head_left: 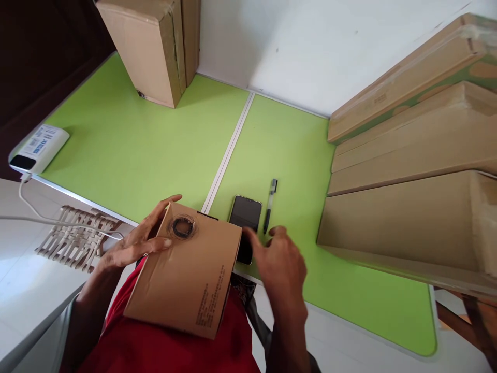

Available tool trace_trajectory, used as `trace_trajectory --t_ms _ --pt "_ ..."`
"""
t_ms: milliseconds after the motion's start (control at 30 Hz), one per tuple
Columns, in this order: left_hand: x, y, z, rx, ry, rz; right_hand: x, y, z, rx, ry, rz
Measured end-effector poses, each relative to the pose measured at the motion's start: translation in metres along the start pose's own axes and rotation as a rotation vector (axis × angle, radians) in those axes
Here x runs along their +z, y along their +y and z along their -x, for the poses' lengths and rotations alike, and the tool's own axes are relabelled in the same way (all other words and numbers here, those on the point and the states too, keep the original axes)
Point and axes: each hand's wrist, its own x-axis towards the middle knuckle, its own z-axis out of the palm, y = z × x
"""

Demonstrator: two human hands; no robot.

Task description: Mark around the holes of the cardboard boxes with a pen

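Observation:
A small brown cardboard box [186, 280] rests tilted against my lap, over the table's front edge. A dark circle is scribbled near its upper left corner, and small print runs along its lower right side. My left hand [142, 241] grips the box's left edge, thumb on the front face and fingers behind. My right hand [279, 259] hovers by the box's right edge, its thumb apart from curled fingers and nothing visible in it. Just beyond lies a dark smartphone [246, 210], partly covered by the box and thumb. Beside the phone lies a pen [271, 204].
The green table [155, 140] has a pale seam across it. Large cartons [399, 212] stand along the right side, and another carton [143, 52] stands at the back left. A white device [41, 147] with a cable sits at the left edge. A woven stool [73, 235] is below.

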Motion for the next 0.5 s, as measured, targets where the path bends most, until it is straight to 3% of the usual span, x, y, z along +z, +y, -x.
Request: trace_trajectory --t_ms 67,167,333,500 --pt "-0.006 0.0 0.005 -0.014 0.029 0.052 0.012 -0.009 0.02 -0.007 -0.059 -0.033" --pt "-0.014 -0.001 0.013 -0.009 0.084 0.099 0.026 -0.018 0.033 -0.002 -0.025 -0.089" --pt "-0.017 -0.008 0.024 0.029 0.149 0.141 0.032 -0.011 0.018 0.048 0.013 -0.293" --pt "0.0 -0.013 0.027 0.058 0.216 0.233 0.037 0.013 0.003 0.0 -0.093 -0.626"
